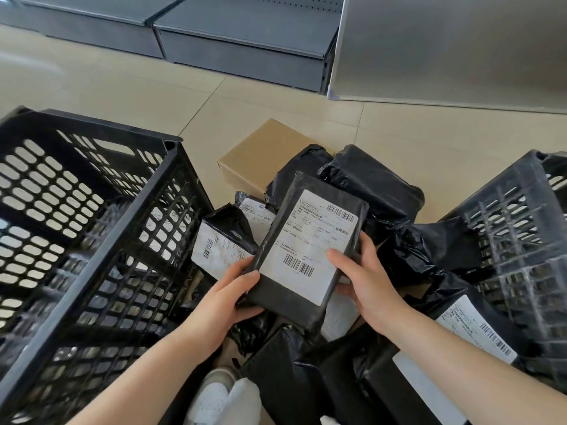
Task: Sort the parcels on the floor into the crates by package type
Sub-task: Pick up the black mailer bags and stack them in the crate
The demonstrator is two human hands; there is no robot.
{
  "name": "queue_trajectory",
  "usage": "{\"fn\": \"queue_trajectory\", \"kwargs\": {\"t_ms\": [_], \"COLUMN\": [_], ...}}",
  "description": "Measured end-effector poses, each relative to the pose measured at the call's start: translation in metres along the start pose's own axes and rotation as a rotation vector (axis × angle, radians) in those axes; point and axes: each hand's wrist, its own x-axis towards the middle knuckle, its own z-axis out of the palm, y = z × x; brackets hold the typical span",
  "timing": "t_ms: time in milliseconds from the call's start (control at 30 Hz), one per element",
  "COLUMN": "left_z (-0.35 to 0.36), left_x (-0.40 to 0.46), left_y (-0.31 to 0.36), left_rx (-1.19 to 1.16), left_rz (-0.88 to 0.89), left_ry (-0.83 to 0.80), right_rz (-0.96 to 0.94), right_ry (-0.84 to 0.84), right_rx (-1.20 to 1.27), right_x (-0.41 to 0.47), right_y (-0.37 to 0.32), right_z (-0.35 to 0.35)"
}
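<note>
white shoe (214, 400) at bottom edge | left hand (228, 297) and right hand (365, 280) closed on black parcel (310, 243), label up, raised above the pile | more black parcels (374, 182) and cardboard box (260, 154) on floor | left crate (92, 240) beside pile, right crate (521, 234) opposite

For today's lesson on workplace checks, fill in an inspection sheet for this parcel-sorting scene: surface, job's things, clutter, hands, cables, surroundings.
Surface: pale tiled floor.
Job's things: black crate on the left, second crate on the right; held parcel, black-wrapped with a white label; black bagged parcels heaped between the crates; one cardboard box behind them.
Clutter: nothing seen.
Hands: left hand and right hand both grip the held parcel.
Cables: nothing seen.
Surroundings: grey shelving bases; white shoe below.
</note>
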Motion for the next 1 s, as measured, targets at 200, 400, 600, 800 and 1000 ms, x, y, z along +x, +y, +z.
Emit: {"fn": "queue_trajectory", "kwargs": {"t_ms": [200,400,600,800,1000], "left_z": [0.002,0.000,-0.015,-0.050,-0.122], "left_x": [0.001,-0.004,-0.022,-0.050,-0.065], "left_y": [-0.005,0.012,0.046,0.107,0.147], "left_rx": [-0.051,-0.071,-0.123,-0.193,-0.182], "left_rz": [-0.037,0.100,0.208,0.321,0.388], "left_ry": [0.013,0.136,0.228,0.328,0.410], "right_rz": [-0.097,-0.102,-0.079,-0.092,-0.110], "right_ry": [0.017,-0.038,-0.102,-0.214,-0.250], "right_rx": [-0.080,-0.099,-0.083,-0.011,-0.032], "right_x": [-0.002,0.000,-0.001,-0.016,-0.016], "right_y": [-0.001,-0.014,-0.045,-0.065,-0.087], "right_z": [0.014,0.031,0.057,0.099,0.151]}}
